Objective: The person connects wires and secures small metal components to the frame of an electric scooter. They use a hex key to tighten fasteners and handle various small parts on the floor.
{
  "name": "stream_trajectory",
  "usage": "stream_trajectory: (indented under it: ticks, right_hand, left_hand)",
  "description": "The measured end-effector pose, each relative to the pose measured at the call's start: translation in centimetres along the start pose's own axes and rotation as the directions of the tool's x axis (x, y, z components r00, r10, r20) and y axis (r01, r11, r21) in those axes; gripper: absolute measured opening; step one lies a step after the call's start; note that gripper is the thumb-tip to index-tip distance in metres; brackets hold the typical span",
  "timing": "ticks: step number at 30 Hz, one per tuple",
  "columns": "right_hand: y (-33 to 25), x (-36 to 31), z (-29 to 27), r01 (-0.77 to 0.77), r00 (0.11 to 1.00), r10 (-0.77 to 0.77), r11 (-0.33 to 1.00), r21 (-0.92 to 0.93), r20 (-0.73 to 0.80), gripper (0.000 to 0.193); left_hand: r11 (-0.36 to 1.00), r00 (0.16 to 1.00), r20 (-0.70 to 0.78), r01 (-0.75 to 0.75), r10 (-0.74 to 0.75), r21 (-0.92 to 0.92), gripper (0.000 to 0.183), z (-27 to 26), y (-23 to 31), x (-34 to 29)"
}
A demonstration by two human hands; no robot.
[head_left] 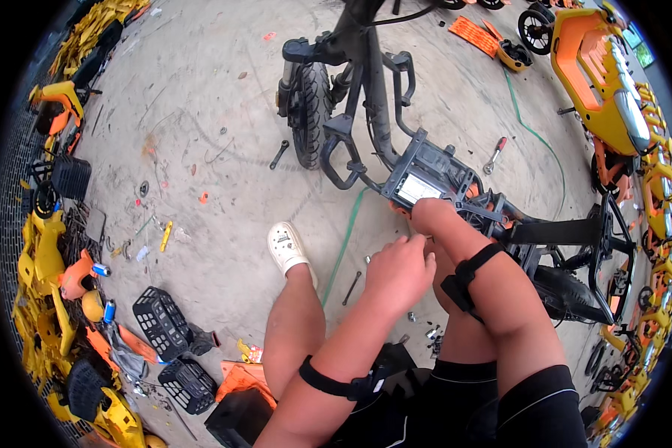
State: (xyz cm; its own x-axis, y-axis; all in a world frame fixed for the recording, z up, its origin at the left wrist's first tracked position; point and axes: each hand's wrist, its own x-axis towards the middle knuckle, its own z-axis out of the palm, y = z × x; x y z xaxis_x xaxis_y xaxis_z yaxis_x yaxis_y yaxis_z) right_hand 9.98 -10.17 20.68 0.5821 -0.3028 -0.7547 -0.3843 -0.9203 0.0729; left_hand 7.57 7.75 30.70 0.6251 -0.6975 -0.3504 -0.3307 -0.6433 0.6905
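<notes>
Scooter frame (379, 123) spans twelve to past three o'clock in my feed, looking largely stripped; front wheel (311, 123) at twelve and rear wheel (566, 293) beyond three are mounted, so I judge the work partway. My right hand (433, 218), at three, and left hand (400, 272), at four, hide their fingertips; I can't tell what either grips.

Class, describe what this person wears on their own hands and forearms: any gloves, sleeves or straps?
The left hand and right hand are ungloved, and no sleeve shows on the left forearm or right forearm. Both are banded in black: the left strap bears a small dark module, the right strap a blockier black case.
</notes>
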Motion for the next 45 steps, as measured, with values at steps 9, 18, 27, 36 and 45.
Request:
stream_trajectory:
  ticks: [9, 18, 27, 36, 45]
  right_hand:
    - [-1.4, 0.2, 0.3, -0.041, 0.995, 0.025, 0.984, -0.174, -0.095, 0.029]
    - [0.2, -0.4, 2.0, 0.21, 0.929, -0.321, 0.866, -0.454, -0.182, 0.018]
    - [-0.1, -0.5, -0.4, -0.052, 0.998, 0.054, 0.996, 0.072, -0.026, 0.036]
    - [-0.8, -1.4, 0.4, -0.052, 0.986, 0.045, 0.998, -0.042, -0.16, 0.036]
    - [1.0, 0.5, 3.6, 0.226, 0.833, -0.434, 0.833, -0.505, -0.343, 0.018]
  left_hand:
    - [0.989, 0.999, -0.026, 0.027, -0.031, -0.145, 0.034, -1.0, -0.2, 0.4]
    - [0.981, 0.988, -0.149, 0.012, -0.041, -0.191, 0.032, -2.7, -1.2, -0.7]
    - [0.978, 0.989, -0.144, 0.009, -0.04, -0.209, 0.032, -2.1, -1.3, -0.9]
    - [0.968, 0.977, -0.211, -0.037, -0.017, -0.25, 0.033, -1.9, -2.2, -1.3]
    - [0.971, 0.979, -0.198, 0.006, -0.055, -0.238, 0.034, -2.4, -2.6, -1.3]
